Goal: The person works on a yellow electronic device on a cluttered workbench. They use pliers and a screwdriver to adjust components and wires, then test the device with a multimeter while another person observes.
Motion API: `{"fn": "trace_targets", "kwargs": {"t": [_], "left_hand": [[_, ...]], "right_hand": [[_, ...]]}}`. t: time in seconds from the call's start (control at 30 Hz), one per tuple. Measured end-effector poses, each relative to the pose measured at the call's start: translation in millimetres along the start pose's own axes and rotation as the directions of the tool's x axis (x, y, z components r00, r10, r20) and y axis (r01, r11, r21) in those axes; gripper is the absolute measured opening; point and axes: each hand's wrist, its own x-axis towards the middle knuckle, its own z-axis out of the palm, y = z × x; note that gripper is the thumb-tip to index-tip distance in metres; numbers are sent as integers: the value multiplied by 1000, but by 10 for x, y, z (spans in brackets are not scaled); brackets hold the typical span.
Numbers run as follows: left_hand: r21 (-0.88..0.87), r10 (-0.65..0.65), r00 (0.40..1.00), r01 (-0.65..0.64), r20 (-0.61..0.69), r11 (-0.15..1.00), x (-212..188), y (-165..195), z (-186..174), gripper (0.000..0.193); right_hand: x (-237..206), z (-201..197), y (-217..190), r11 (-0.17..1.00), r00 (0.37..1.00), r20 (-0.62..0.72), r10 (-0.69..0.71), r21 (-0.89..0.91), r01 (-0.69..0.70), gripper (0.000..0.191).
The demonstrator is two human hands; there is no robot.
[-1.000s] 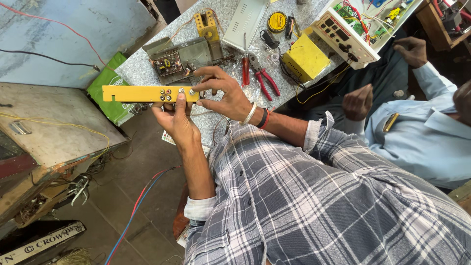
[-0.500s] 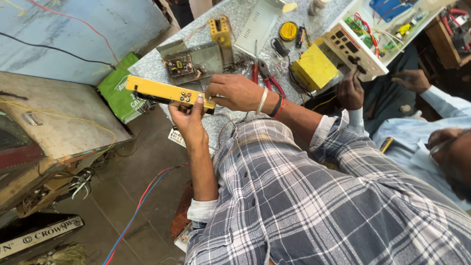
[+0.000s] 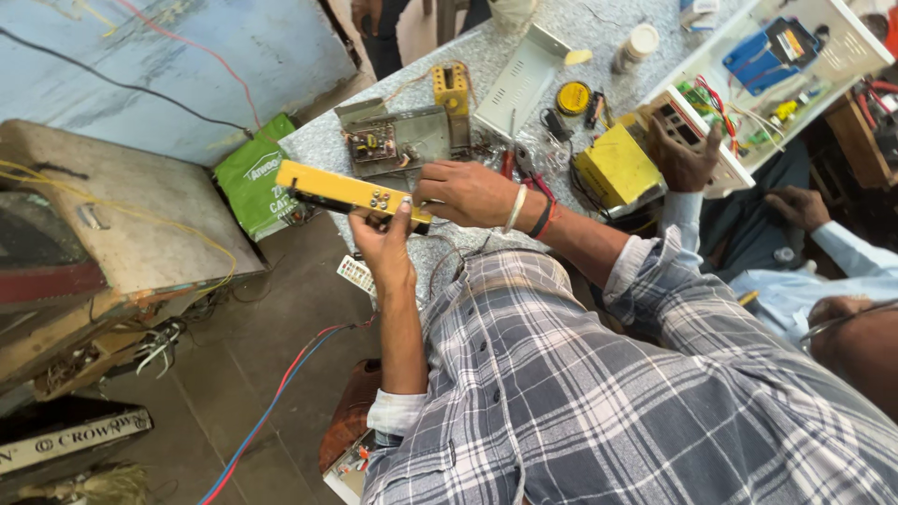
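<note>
Both hands grip a long yellow panel [image 3: 344, 193], held level just off the near edge of the grey worktop [image 3: 599, 37]. The left hand [image 3: 382, 245] is closed around its right end from below, thumb on the face by the small round buttons; the right hand [image 3: 463, 192] is closed on the same end from the worktop side. Behind the panel lies an open metal box [image 3: 398, 140] with a circuit board, beside red pliers [image 3: 513, 165] and a yellow box [image 3: 617, 168]. Another person's hand [image 3: 683, 154] rests on a white case [image 3: 711, 131].
</note>
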Motion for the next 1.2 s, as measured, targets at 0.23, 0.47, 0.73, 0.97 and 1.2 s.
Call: {"fn": "trace_targets", "kwargs": {"t": [0.23, 0.47, 0.73, 0.97, 1.2], "left_hand": [[59, 21, 999, -18, -39, 998, 67, -76, -21, 44], [86, 56, 998, -55, -4, 995, 45, -158, -33, 46], [125, 74, 997, -74, 9, 989, -9, -117, 15, 45], [235, 30, 1000, -31, 9, 972, 28, -125, -10, 44], [229, 15, 1000, -15, 6, 973, 74, -205, -112, 43]], "right_hand": [[22, 206, -172, 979, 980, -102, 170, -97, -180, 24], [5, -19, -13, 999, 999, 32, -33, -11, 33, 16], [-63, 322, -247, 946, 954, -80, 289, -128, -297, 18], [-50, 100, 80, 989, 988, 141, -57, -125, 75, 19], [-76, 308, 52, 989, 981, 191, -2, -148, 30, 23]]}}
